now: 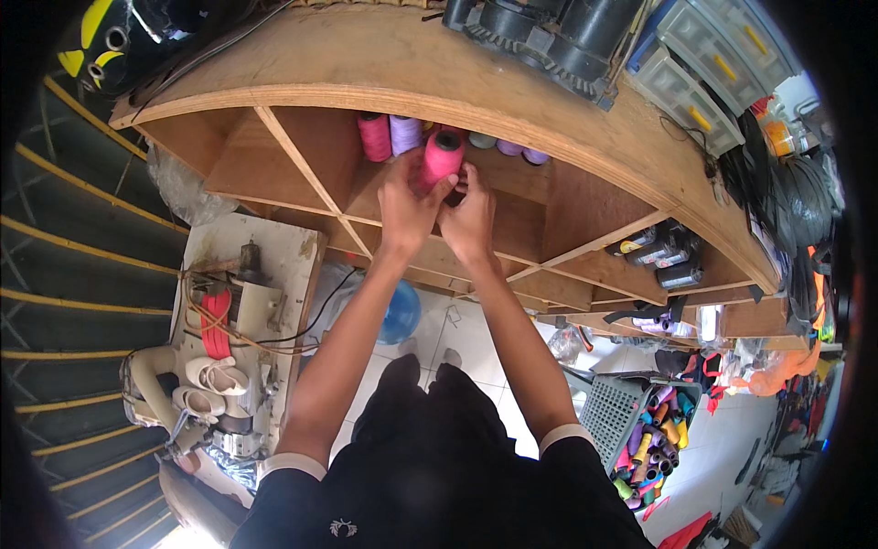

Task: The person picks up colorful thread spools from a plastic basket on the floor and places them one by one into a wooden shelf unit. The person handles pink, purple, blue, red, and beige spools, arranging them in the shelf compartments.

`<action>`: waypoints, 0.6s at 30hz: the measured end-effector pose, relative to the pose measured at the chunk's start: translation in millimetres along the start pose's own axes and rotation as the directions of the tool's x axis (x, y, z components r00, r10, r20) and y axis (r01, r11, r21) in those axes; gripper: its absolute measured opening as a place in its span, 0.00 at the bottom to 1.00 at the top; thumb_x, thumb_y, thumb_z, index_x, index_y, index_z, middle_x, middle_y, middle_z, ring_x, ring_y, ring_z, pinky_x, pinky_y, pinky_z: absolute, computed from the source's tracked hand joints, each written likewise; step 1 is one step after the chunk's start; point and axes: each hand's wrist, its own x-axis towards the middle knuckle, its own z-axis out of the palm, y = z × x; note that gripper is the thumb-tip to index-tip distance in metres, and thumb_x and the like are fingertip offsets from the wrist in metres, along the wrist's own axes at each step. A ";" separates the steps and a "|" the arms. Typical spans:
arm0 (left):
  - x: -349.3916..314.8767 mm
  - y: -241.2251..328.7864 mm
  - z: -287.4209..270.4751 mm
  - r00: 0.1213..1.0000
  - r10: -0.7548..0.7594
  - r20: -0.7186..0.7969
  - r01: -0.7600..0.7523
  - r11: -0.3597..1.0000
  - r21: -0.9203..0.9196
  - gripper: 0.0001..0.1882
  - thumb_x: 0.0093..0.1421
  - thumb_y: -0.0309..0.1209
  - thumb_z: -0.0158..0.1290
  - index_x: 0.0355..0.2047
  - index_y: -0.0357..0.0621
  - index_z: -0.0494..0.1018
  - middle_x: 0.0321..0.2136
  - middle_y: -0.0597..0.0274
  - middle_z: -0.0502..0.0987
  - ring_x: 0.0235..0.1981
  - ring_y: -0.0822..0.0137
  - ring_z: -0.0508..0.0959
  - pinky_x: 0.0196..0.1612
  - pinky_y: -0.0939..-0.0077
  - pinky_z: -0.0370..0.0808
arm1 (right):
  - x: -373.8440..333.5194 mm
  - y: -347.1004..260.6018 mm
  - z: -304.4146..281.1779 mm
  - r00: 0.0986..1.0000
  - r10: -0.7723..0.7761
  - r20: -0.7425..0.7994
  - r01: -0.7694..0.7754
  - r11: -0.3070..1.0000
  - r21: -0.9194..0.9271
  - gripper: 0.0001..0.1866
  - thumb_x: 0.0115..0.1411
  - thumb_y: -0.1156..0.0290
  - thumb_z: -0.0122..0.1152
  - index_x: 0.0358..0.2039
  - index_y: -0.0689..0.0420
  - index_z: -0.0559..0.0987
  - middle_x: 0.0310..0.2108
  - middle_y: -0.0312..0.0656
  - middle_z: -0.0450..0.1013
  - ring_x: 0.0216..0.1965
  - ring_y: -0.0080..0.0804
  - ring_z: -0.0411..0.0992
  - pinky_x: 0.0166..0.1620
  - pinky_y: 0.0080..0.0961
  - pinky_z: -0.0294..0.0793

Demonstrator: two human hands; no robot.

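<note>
In front of me a bright pink spool of thread [443, 157] stands upright with its dark core end facing up. My left hand [405, 199] is closed around its left side and lower part. My right hand [469, 212] grips its lower right side, the fingertips partly hidden. They are at the mouth of a compartment in a wooden shelf [302, 94]. At the back of that compartment stand another pink spool [374, 139] and a lavender spool [405, 135]. Farther right in it are a pale grey spool [481, 140] and more lavender ones, partly covered by the shelf top.
Black bottles or cans [663, 249] lie in a right-hand compartment. A sewing machine [247, 316] stands at left. On the floor at right is a green crate [622, 412] of mixed spools; a blue ball-like object [400, 314] lies below the shelf. Plastic drawers [713, 55] top the shelf.
</note>
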 end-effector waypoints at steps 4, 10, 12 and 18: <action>13.9 -4.5 10.5 0.992 0.083 -0.099 -0.071 0.990 0.123 0.21 0.55 0.26 0.61 0.47 0.28 0.70 0.45 0.43 0.73 0.47 0.53 0.76 0.45 0.64 0.78 | 26.0 8.9 8.8 0.997 -0.024 -0.078 0.019 0.998 -0.056 0.25 0.53 0.73 0.62 0.52 0.66 0.71 0.52 0.58 0.68 0.54 0.54 0.68 0.55 0.41 0.69; 24.6 -10.7 23.5 0.974 0.112 -0.196 -0.099 0.992 0.074 0.16 0.59 0.24 0.56 0.46 0.27 0.70 0.42 0.43 0.72 0.44 0.53 0.77 0.45 0.65 0.78 | 58.3 33.7 26.3 0.994 -0.005 -0.107 0.001 0.999 -0.036 0.18 0.65 0.72 0.45 0.53 0.64 0.70 0.53 0.56 0.68 0.53 0.50 0.68 0.55 0.38 0.69; 26.8 -10.3 24.0 0.973 0.116 -0.198 -0.097 0.990 0.104 0.15 0.60 0.24 0.54 0.46 0.27 0.70 0.42 0.42 0.72 0.44 0.52 0.77 0.45 0.64 0.78 | 60.3 38.3 28.7 0.993 -0.034 -0.117 0.014 0.986 -0.167 0.18 0.67 0.72 0.42 0.54 0.65 0.69 0.53 0.56 0.68 0.53 0.48 0.68 0.55 0.38 0.68; 24.3 -20.2 23.9 0.960 0.142 -0.243 -0.099 0.979 0.179 0.14 0.60 0.25 0.54 0.44 0.28 0.71 0.41 0.42 0.73 0.42 0.50 0.77 0.45 0.63 0.77 | 54.9 14.6 31.6 0.980 0.167 -0.112 -0.117 0.926 0.358 0.18 0.65 0.71 0.46 0.53 0.65 0.69 0.51 0.57 0.69 0.54 0.50 0.68 0.55 0.38 0.68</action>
